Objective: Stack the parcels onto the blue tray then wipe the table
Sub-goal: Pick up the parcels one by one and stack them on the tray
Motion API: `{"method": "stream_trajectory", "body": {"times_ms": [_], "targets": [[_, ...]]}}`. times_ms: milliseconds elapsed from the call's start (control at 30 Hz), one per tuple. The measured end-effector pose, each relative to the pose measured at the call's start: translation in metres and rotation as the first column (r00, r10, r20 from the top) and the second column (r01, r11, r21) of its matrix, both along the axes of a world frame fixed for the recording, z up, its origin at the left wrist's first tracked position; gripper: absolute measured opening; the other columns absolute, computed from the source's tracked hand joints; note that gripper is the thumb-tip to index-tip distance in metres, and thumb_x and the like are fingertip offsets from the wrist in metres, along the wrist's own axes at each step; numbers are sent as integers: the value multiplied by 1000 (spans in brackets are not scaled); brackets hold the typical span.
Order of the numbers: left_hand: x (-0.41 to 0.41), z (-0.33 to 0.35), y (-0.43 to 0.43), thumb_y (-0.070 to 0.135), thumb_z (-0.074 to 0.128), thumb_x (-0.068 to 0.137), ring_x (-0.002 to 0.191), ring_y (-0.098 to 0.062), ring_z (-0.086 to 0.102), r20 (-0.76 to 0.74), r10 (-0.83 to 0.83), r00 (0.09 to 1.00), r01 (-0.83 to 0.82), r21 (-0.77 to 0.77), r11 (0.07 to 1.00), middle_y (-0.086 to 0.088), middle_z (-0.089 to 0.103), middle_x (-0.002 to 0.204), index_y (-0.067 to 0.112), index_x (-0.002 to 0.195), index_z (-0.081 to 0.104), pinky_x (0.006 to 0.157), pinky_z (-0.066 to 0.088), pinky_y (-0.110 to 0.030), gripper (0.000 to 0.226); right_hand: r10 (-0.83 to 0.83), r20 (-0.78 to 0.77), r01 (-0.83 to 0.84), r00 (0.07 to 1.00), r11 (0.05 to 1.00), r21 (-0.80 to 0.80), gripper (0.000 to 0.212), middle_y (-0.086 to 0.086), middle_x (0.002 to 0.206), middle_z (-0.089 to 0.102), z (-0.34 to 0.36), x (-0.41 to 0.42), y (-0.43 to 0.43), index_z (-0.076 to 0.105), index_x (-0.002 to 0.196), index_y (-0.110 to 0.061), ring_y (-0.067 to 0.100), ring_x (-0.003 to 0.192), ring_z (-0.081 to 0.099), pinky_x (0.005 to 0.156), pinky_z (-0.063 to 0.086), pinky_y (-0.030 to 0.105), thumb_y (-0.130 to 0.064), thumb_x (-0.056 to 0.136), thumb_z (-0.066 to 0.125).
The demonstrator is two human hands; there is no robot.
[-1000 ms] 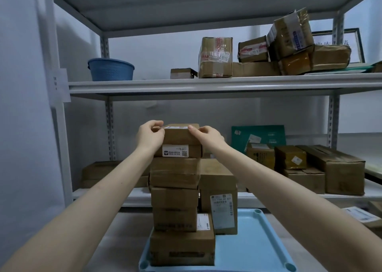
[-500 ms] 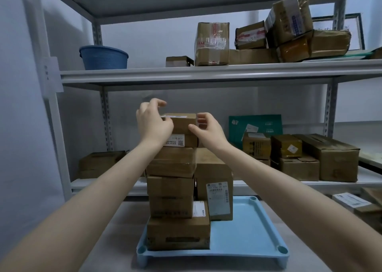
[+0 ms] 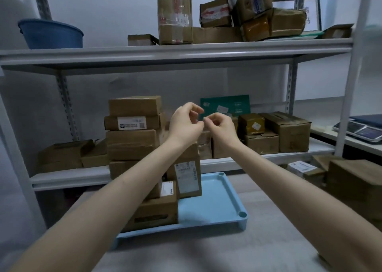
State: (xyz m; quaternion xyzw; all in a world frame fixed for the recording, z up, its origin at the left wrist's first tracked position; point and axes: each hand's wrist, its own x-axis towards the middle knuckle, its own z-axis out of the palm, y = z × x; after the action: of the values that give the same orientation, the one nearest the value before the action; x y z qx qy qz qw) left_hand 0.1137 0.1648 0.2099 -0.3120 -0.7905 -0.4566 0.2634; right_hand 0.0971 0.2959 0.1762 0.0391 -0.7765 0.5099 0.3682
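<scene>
A grey table [image 3: 206,257] stands in front of a metal shelving rack [image 3: 175,53] in a small storeroom with pale walls. On the table lies the blue tray [image 3: 217,205], and its left end carries the stack of parcels [image 3: 132,143], brown cartons piled one on another and a little out of line, with the top parcel [image 3: 134,105] sitting slightly askew. Just beside the stack, also on the tray, a labelled parcel [image 3: 188,176] stands upright on end. The tray's right half is bare blue plastic.

Both hands are raised in the air to the right of the stack, clear of it. The left hand [image 3: 186,124] has its fingers loosely curved and grips nothing. The right hand [image 3: 221,127], close by with its fingertips almost meeting the left's, is loosely curled too and holds nothing.

Behind them, more cartons [image 3: 285,131] and a green envelope [image 3: 225,106] sit on the middle shelf. The upper shelf has a blue basin [image 3: 51,33] and a heap of taped boxes [image 3: 227,17]. A weighing scale [image 3: 359,131] rests off to the right.
</scene>
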Motion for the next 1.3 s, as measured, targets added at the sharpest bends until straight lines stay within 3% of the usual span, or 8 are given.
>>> {"method": "stream_trajectory", "body": {"times_ms": [267, 433, 633, 800, 933, 1033, 1167, 1300], "targets": [[26, -61, 121, 8, 66, 84, 89, -12, 57, 355, -188, 916, 223, -58, 973, 1, 60, 96, 17, 105, 59, 66, 48, -19, 24, -402, 246, 378, 882, 915, 140, 22, 4, 109, 63, -71, 59, 134, 57, 111, -13, 19, 101, 59, 84, 50, 32, -14, 90, 61], [45, -104, 194, 12, 68, 84, 99, -18, 58, 567, -230, 791, 378, -158, 912, -4, 60, 108, 17, 113, 58, 68, 50, -23, 31, -829, 192, 645, 525, 534, 547, 41, 13, 130, 50, -96, 108, 228, 47, 125, -9, 33, 122, 44, 97, 38, 42, -21, 87, 55], [88, -158, 261, 33, 82, 73, 131, -14, 38, 671, -320, 669, 737, -546, 398, 1, 37, 146, 23, 142, 39, 105, 35, -26, 82, -917, 261, 819, 302, 390, 422, 49, 17, 138, 45, -114, 159, 330, 44, 132, -4, 35, 129, 39, 106, 31, 48, -37, 96, 44], [111, -187, 297, 46, 87, 61, 147, -19, -9, 526, -411, 745, 559, -828, -47, 8, 1, 160, 35, 153, 2, 119, 2, -53, 125, -655, 498, 820, 569, 498, -281, 60, 16, 142, 47, -136, 194, 360, 47, 135, -7, 33, 129, 44, 103, 33, 39, -48, 102, 19], [110, -194, 306, 45, 86, 56, 131, -24, 28, 427, -444, 787, 492, -870, 36, -1, 36, 134, 35, 145, 21, 110, 21, -54, 110, -323, 542, 630, 776, 448, -634, 74, 6, 124, 62, -169, 212, 377, 63, 101, -14, 26, 106, 57, 94, 43, 35, -62, 98, 8], [80, -185, 297, 42, 80, 49, 118, -25, 39, 370, -351, 860, 444, -882, 158, -4, 43, 124, 29, 134, 33, 102, 34, -49, 98, -110, 526, 504, 843, 503, -702, 68, 2, 106, 65, -186, 211, 383, 61, 116, -20, 17, 86, 58, 69, 42, 28, -61, 99, 9], [25, -167, 274, 22, 77, 63, 137, -29, 20, 242, -156, 958, 267, -948, 171, -4, 29, 139, 31, 142, 23, 109, 24, -58, 95, 34, 478, 372, 878, 581, -724, 47, 0, 111, 68, -195, 191, 399, 67, 114, -21, 17, 94, 62, 76, 47, 27, -56, 95, 41], [-2, -170, 269, 12, 69, 74, 147, -29, -16, 175, -56, 983, 182, -969, 166, -4, -4, 160, 33, 149, 11, 114, 0, -63, 97, 247, 641, 280, 726, 746, -604, 36, -5, 81, 55, -199, 165, 395, 60, 86, -27, 17, 75, 47, 67, 35, 29, -61, 83, 47]]}}
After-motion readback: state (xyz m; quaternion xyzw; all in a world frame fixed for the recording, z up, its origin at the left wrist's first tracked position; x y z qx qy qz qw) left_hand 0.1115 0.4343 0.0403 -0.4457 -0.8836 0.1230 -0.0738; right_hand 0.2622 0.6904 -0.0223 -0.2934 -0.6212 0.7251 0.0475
